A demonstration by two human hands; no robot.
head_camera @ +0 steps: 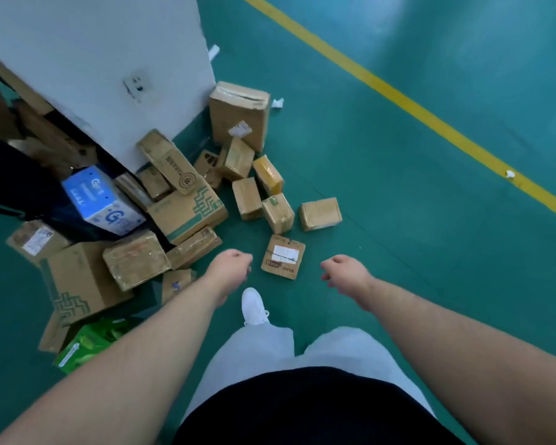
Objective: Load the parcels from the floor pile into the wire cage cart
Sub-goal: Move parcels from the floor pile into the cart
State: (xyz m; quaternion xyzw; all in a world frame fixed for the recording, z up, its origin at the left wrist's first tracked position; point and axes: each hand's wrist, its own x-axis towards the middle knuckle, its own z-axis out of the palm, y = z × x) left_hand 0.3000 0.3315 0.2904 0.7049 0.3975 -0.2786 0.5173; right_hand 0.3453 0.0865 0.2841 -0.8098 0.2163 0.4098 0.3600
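Our left hand [232, 264] and right hand [345, 268] hang loosely curled, both empty. Small labelled parcel [283, 256] lies on the green floor [398, 220] between them; parcel pile [187, 213] off left.

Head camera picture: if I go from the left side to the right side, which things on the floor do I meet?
Blue and white printed box → small box wrapped in yellow tape → plain brown cardboard box lying apart → white paper scrap farthest right.
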